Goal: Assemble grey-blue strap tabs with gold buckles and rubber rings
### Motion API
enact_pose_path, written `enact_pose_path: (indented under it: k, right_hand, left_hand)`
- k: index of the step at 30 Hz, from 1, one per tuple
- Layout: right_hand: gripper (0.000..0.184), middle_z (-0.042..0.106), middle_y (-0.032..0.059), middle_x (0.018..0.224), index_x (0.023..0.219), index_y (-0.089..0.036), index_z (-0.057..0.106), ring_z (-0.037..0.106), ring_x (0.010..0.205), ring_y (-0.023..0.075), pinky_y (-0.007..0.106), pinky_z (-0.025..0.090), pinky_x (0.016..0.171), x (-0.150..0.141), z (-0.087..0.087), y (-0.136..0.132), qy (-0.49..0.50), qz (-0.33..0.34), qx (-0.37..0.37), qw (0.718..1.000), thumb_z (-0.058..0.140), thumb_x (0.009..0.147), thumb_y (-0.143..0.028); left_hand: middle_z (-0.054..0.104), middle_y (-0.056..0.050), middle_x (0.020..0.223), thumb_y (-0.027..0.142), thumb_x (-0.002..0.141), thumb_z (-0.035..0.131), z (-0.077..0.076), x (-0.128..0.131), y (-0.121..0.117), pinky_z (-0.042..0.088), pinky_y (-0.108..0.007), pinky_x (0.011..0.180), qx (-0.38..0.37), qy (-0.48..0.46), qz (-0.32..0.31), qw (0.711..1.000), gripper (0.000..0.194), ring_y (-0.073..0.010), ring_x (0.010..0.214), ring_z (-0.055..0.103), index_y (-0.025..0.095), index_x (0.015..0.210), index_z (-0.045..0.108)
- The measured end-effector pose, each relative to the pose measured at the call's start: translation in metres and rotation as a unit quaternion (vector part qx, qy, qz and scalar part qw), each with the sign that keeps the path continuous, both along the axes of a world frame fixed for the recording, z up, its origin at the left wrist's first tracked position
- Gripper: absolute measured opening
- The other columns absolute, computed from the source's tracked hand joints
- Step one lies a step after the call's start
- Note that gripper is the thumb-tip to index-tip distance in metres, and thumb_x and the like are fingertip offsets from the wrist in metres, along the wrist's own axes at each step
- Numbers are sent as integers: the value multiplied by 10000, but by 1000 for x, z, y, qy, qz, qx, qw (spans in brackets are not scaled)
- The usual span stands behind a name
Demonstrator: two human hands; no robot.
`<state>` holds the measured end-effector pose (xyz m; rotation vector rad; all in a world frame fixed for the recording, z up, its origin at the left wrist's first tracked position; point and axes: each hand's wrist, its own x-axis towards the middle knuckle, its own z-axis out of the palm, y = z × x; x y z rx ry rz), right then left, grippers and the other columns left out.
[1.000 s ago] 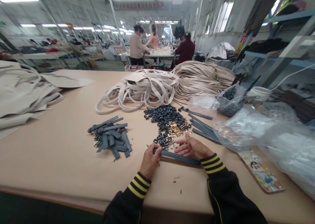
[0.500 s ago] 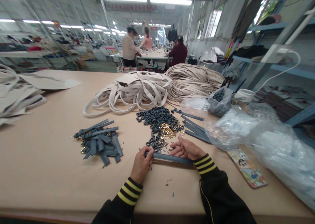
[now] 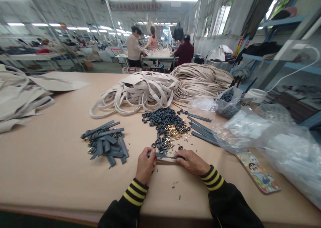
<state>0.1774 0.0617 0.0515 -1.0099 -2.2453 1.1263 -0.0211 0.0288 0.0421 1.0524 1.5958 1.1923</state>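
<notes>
Entry, head view. My left hand (image 3: 144,163) pinches the left end of a dark blue-grey leather strap (image 3: 165,155); my right hand (image 3: 192,161) presses its fingers together on the other end. The strap hangs between the two grips, just above the tan table (image 3: 57,161).

Change since a second ago: the strap lay long and flat, running under the right wrist; now only a short stretch shows between the grips, and the right grip has closed in toward the left. I judge the strap is being folded or drawn through.

Counts: one strap in hand. Just beyond the grips, one heap of small dark rings (image 3: 163,118) mixed with gold metal buckles (image 3: 174,131), too many to count. Left of the left grip, one pile of short blue-grey strap pieces (image 3: 106,142). Beyond the right grip, about five long straps (image 3: 203,131). Three people stand far off.
</notes>
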Motion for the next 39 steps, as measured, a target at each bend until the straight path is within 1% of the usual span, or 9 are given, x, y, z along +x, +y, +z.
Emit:
enact_pose_path:
  k: [2, 4, 5, 9, 15, 19, 28, 34, 39]
  right_hand:
    - [281, 610, 40, 668, 725, -150, 557, 566, 570, 118, 240, 450, 553, 2, 1, -1, 19, 21, -119, 992, 371, 864, -308]
    - [345, 616, 39, 645, 722, -139, 526, 557, 484, 96, 200, 436, 449, 5, 1, -2, 43, 48, -248, 966, 350, 866, -399]
    - [358, 626, 45, 658, 731, -134, 517, 566, 480, 96, 191, 438, 431, 8, 1, -2, 58, 58, -294, 952, 364, 855, -433]
    - [414, 653, 86, 730, 774, -106, 534, 615, 532, 120, 207, 489, 460, 19, -1, -4, 112, 53, -383, 916, 412, 818, -499]
    - [578, 671, 144, 752, 872, -77, 555, 644, 539, 149, 219, 508, 475, 32, -12, -8, 155, -28, -449, 879, 266, 839, -576]
    - [599, 674, 148, 719, 885, -80, 537, 642, 522, 161, 243, 514, 464, 32, -13, -7, 177, -55, -480, 857, 214, 845, -583]
    - [543, 675, 144, 689, 872, -75, 527, 637, 501, 167, 239, 502, 428, 33, -14, -6, 184, -44, -489, 852, 247, 859, -541]
    - [530, 673, 146, 660, 847, -82, 491, 641, 490, 187, 261, 506, 415, 32, -8, -5, 180, -77, -509, 838, 239, 857, -548]
    - [479, 668, 135, 626, 827, -92, 477, 641, 493, 186, 255, 503, 410, 31, -5, -5, 184, -72, -513, 835, 234, 878, -501]
  left_hand:
    - [396, 96, 401, 468, 748, 459, 2, -1, -1, 252, -130, 274, -4, -14, -24, 1000, 294, -42, 279, 322, 177, 709, 443]
    - [394, 92, 402, 480, 743, 463, 3, -2, -2, 256, -130, 279, -7, -20, -48, 999, 321, -37, 283, 317, 171, 660, 435]
    - [389, 90, 399, 481, 741, 466, 2, -2, -2, 255, -130, 281, -6, -20, -55, 998, 331, -33, 284, 312, 169, 637, 428]
    - [406, 81, 412, 479, 737, 466, 0, -3, -1, 244, -133, 281, -5, -22, -52, 998, 340, -31, 288, 317, 168, 610, 413]
    - [397, 87, 396, 466, 725, 484, 3, -1, 0, 235, -135, 269, -22, -29, -42, 998, 330, -35, 277, 309, 174, 597, 397]
    - [364, 89, 351, 460, 730, 460, 4, 1, 0, 198, -131, 254, -37, -37, -29, 998, 339, -30, 252, 272, 170, 565, 405]
    - [358, 81, 316, 462, 723, 451, 5, 1, 2, 203, -124, 239, -46, -44, -20, 998, 357, -34, 237, 289, 165, 530, 415]
    - [351, 83, 311, 458, 737, 441, 8, 2, 2, 208, -124, 238, -54, -42, -17, 997, 358, -34, 235, 277, 166, 532, 412]
    - [344, 80, 306, 483, 743, 436, 4, 1, 2, 193, -123, 239, -56, -35, -23, 998, 388, -33, 234, 264, 162, 525, 415]
